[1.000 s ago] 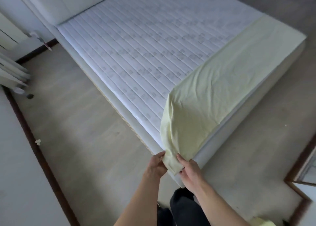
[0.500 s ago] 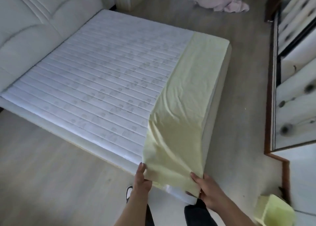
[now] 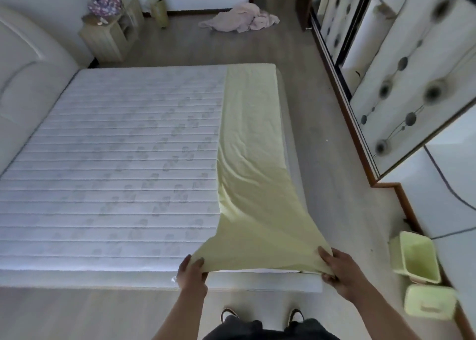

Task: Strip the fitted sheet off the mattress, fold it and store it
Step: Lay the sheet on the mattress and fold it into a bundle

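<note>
A pale yellow fitted sheet lies folded into a long strip along the right side of the white quilted mattress. Its near end is lifted off the mattress edge and stretched wide. My left hand pinches the near left corner of the sheet. My right hand grips the near right corner, just past the mattress corner. The far end of the strip rests flat at the far mattress corner.
A padded headboard stands at the left. A yellow-green bin and its lid sit on the floor at my right, beside a mirrored wardrobe. A pink cloth heap and a wooden nightstand are at the far wall.
My hands have spread further apart along the sheet's near edge, pulling it wide and taut. My view has swung round to face the side of the bed squarely.
</note>
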